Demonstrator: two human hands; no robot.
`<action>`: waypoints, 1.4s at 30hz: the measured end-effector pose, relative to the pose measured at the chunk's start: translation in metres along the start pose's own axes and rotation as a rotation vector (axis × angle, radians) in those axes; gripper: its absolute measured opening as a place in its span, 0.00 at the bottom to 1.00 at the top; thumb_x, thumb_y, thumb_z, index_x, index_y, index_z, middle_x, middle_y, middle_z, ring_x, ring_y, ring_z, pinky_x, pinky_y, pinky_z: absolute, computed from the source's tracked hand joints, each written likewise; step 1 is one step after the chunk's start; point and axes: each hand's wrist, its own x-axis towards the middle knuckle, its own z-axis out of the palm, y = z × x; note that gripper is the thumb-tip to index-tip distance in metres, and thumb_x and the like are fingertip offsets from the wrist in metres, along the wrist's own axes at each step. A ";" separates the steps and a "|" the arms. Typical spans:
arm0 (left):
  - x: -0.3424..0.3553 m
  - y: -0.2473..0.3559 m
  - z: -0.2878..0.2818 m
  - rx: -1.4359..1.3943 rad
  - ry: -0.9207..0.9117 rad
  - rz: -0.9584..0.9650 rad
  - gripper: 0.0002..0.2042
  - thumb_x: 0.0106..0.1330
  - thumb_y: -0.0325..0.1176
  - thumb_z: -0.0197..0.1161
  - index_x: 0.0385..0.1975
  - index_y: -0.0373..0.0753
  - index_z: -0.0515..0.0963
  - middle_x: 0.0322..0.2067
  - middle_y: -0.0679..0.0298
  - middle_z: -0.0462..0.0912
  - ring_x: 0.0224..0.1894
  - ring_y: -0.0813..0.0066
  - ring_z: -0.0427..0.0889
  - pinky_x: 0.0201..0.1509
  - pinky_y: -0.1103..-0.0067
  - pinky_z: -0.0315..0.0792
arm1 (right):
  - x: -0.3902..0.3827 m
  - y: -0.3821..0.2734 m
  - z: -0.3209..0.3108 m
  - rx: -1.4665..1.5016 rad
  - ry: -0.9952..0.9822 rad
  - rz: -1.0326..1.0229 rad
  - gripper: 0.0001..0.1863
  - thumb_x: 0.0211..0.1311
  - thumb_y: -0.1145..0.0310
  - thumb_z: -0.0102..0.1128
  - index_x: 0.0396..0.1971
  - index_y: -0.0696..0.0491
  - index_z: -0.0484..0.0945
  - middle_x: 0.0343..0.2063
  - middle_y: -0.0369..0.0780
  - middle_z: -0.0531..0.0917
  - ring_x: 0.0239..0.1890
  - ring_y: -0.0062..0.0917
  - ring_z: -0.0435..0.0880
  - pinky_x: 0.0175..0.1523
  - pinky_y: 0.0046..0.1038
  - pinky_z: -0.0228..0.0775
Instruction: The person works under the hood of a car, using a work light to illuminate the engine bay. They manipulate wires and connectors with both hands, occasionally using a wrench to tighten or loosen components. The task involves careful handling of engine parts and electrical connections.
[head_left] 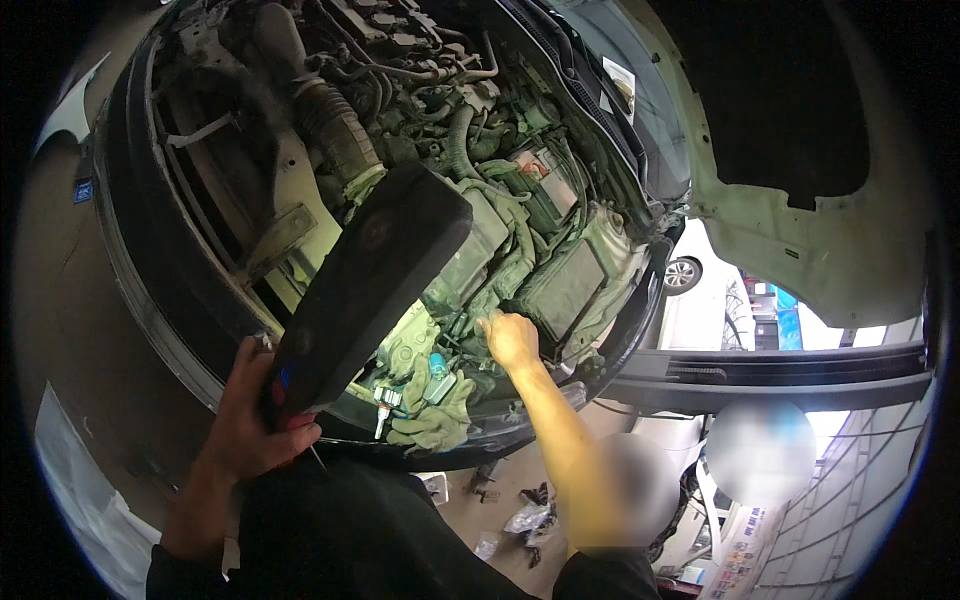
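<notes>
My left hand (262, 415) is closed around the red-marked lower end of a long black work light (370, 250), which slants up over the front of the open engine bay. The bay beneath it is brightly lit. My right hand (512, 340) reaches in beside a dark rectangular box (562, 290), its fingers curled together among hoses and wiring. What they pinch, if anything, is too small to tell. Below that hand, a grey-green work glove (440, 415) lies on the front edge of the bay. A small teal-capped part (438, 366) and a white-and-metal piece (387, 400) rest by the glove.
A ribbed air hose (338, 125) and the engine lie farther in. The raised hood (760, 240) stands at the right. A black bumper (160, 320) curves along the near left. Plastic wrappings (528, 518) litter the floor, and a white car (700, 290) stands beyond.
</notes>
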 end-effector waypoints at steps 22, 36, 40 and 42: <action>-0.012 0.077 0.153 -0.383 -0.062 -0.182 0.25 0.53 0.32 0.71 0.50 0.40 0.69 0.36 0.67 0.74 0.38 0.79 0.75 0.44 0.78 0.73 | -0.194 -0.103 -0.037 1.430 0.022 -0.322 0.24 0.67 0.72 0.54 0.62 0.58 0.64 0.51 0.49 0.77 0.56 0.35 0.76 0.61 0.32 0.66; -0.003 0.110 0.267 -0.341 -0.312 -0.259 0.25 0.53 0.22 0.66 0.53 0.35 0.70 0.46 0.58 0.78 0.48 0.67 0.79 0.56 0.68 0.73 | -0.284 0.104 0.039 1.674 0.212 0.225 0.19 0.64 0.66 0.60 0.51 0.61 0.74 0.37 0.36 0.79 0.41 0.18 0.75 0.48 0.23 0.68; 0.036 0.101 0.340 -0.488 -0.280 -0.335 0.19 0.54 0.21 0.65 0.48 0.31 0.75 0.43 0.59 0.79 0.46 0.69 0.78 0.52 0.71 0.72 | -0.313 0.143 0.029 1.642 0.347 0.406 0.19 0.63 0.66 0.60 0.50 0.61 0.75 0.35 0.35 0.79 0.38 0.18 0.75 0.46 0.24 0.69; 0.076 0.095 0.374 -0.498 -0.343 -0.360 0.16 0.54 0.22 0.66 0.44 0.31 0.78 0.40 0.61 0.80 0.43 0.70 0.78 0.51 0.74 0.71 | -0.332 0.157 0.033 1.636 0.378 0.480 0.19 0.62 0.66 0.60 0.49 0.61 0.75 0.33 0.35 0.80 0.36 0.18 0.75 0.44 0.24 0.69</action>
